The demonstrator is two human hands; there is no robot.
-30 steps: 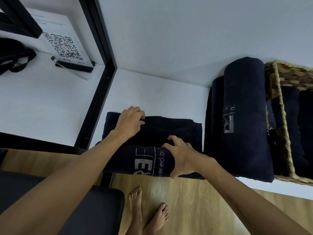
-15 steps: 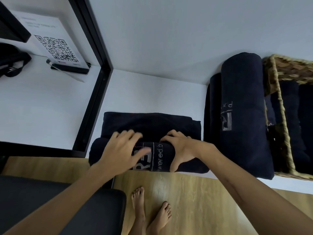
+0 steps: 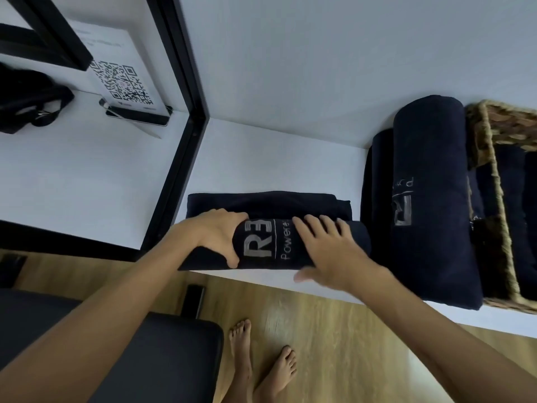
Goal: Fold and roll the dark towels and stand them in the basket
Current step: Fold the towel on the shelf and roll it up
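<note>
A dark towel (image 3: 270,242) with a grey printed logo lies partly rolled at the front edge of the white table (image 3: 261,158); its flat, unrolled part (image 3: 267,203) stretches behind the roll. My left hand (image 3: 216,237) grips the roll's left part, thumb on the near side and fingers over the top. My right hand (image 3: 325,248) lies on the roll's right part with straight, spread fingers. A finished rolled dark towel (image 3: 430,199) lies against the woven basket (image 3: 494,158) at the right, with another dark towel behind it. More dark towels (image 3: 520,216) sit in the basket.
A black frame post (image 3: 186,82) divides the table from a left section holding a QR-code sign (image 3: 122,82) and a black strap (image 3: 32,103). A dark seat (image 3: 130,359) stands below left. My bare feet (image 3: 261,359) are on the wooden floor.
The roll has grown and moved farther back over the flat part. My left hand came down from the flat part onto the roll's left side; my right hand flattened on top.
</note>
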